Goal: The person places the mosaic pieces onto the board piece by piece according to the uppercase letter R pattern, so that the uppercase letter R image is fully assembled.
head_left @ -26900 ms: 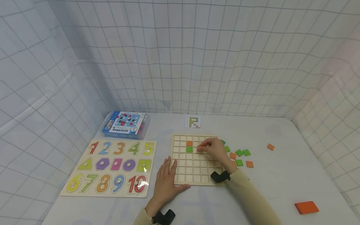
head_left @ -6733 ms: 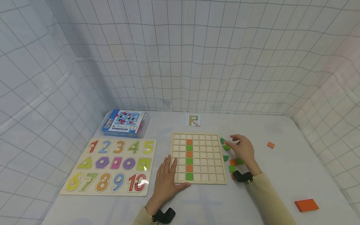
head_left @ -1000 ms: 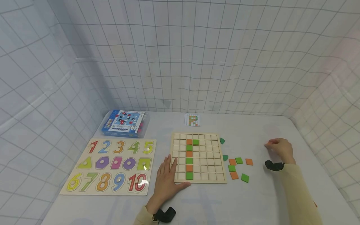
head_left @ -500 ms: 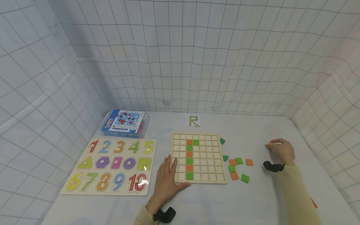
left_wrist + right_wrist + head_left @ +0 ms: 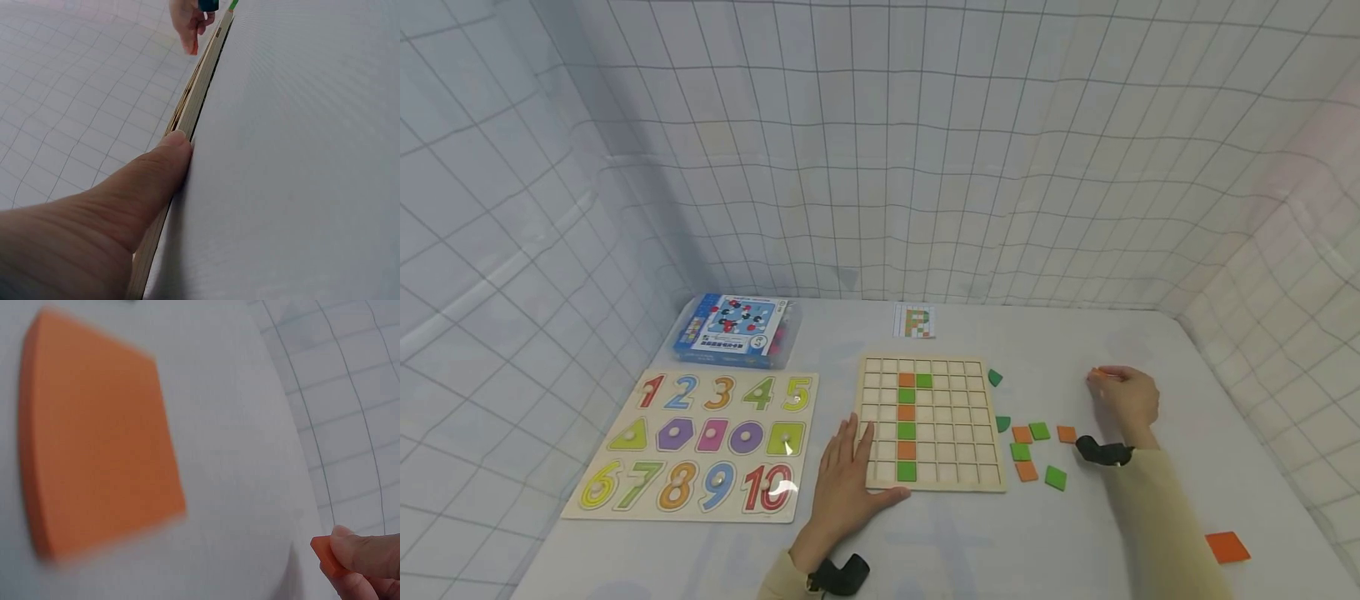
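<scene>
My right hand (image 5: 1131,396) pinches a small orange square tile (image 5: 328,555) between thumb and fingers, to the right of the loose tiles. My left hand (image 5: 841,483) rests at the lower left corner of the wooden grid board (image 5: 955,442); its fingers lie straight along the left edge, and the thumb (image 5: 140,181) touches the front edge. On the board, orange and green tiles alternate down one column, and a green tile (image 5: 923,381) sits beside the top orange one (image 5: 907,380).
Several loose green and orange tiles (image 5: 1056,477) and two dark green curved pieces (image 5: 995,377) lie right of the board. A pattern card (image 5: 915,321) is behind it. Leftward are a number puzzle (image 5: 700,446) and a boxed set (image 5: 737,329). An orange piece (image 5: 1228,547) lies front right.
The column and the green tile beside its top have been filled in. My right hand has lately moved left with the orange tile from the far right. My left hand stays put.
</scene>
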Motion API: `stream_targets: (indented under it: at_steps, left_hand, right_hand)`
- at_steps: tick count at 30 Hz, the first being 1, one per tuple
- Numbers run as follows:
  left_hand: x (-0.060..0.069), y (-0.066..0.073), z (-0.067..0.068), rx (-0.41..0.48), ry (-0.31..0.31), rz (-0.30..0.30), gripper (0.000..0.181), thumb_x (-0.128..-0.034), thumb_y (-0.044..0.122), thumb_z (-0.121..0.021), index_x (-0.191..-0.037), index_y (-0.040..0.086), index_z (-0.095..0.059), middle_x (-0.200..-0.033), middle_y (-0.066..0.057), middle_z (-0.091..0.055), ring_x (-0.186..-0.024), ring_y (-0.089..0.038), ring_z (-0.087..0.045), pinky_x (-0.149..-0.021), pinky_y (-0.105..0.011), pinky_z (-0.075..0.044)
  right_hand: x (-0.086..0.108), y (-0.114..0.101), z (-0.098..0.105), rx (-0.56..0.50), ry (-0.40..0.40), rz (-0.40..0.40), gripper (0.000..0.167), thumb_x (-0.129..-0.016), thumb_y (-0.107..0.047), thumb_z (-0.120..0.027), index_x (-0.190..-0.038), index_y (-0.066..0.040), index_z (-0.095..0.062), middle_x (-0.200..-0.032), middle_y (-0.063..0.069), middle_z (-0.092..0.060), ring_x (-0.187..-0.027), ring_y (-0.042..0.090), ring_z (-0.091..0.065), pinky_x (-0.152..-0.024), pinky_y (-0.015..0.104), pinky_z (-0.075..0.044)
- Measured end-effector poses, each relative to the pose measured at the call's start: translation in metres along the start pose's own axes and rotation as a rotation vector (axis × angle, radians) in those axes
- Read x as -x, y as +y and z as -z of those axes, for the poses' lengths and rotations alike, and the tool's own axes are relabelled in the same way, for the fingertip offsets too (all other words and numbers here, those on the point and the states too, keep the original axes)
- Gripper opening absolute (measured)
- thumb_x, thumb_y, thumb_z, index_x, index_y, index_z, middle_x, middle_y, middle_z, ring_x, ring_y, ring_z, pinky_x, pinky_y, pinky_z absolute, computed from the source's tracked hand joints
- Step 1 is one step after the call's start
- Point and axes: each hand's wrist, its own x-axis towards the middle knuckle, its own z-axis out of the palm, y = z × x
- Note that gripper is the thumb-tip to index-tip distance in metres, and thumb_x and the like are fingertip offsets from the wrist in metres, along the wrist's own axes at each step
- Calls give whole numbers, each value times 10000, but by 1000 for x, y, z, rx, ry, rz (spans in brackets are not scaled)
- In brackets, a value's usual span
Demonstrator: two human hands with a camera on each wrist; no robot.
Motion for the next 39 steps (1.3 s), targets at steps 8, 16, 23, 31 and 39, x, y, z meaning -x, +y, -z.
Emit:
stream_targets:
  at_steps: [8,16,23,31,39]
  left_hand:
    - [1,-1,0,14,0,-3,1074,-690,650,-707,-1476,33,-314,-1546,-192,-154,-1414,-345,-102,-1096,-518,-143]
    - [2,0,1,8,-3,2,1077,-687,656,-705,-1478,40,-312,-1547,-187,-153,-1417,-336,-93,-1100,-512,-136]
    - [1,1,2,3,2,-2,1071,-688,647,-710,-1474,34,-318,-1541,-196,-168,-1413,-344,-110,-1098,-513,-145]
    - [1,1,1,11,-3,5,1070,-685,638,-720,-1475,38,-318,-1544,-191,-162,-1415,-342,-102,-1097,-519,-144]
    - [1,0,1,-1,3,1,1073,-682,644,-719,-1471,34,-325,-1541,-196,-168,-1411,-351,-115,-1094,-519,-155]
  right_hand:
    - [20,-42,-42,-204,-175,88,412,-808,-331,-763,-1040,-6,-665,-843,35,-686,-754,136,-560,-614,249,-408]
    - [38,-77,-80,-288,-351,265,358,-799,-313,-775,-975,-13,-692,-932,80,-692,-874,223,-578,-741,319,-429]
    - [54,-94,-107,-235,-415,377,292,-785,-307,-788,-923,-55,-735,-859,47,-699,-849,232,-607,-743,364,-464]
    - [65,-107,-123,-158,-476,439,234,-777,-273,-797,-883,-75,-731,-752,7,-688,-744,197,-617,-722,369,-469]
    - [72,-116,-124,-44,-492,456,216,-782,-272,-792,-861,-85,-720,-753,-2,-655,-707,187,-588,-641,339,-453]
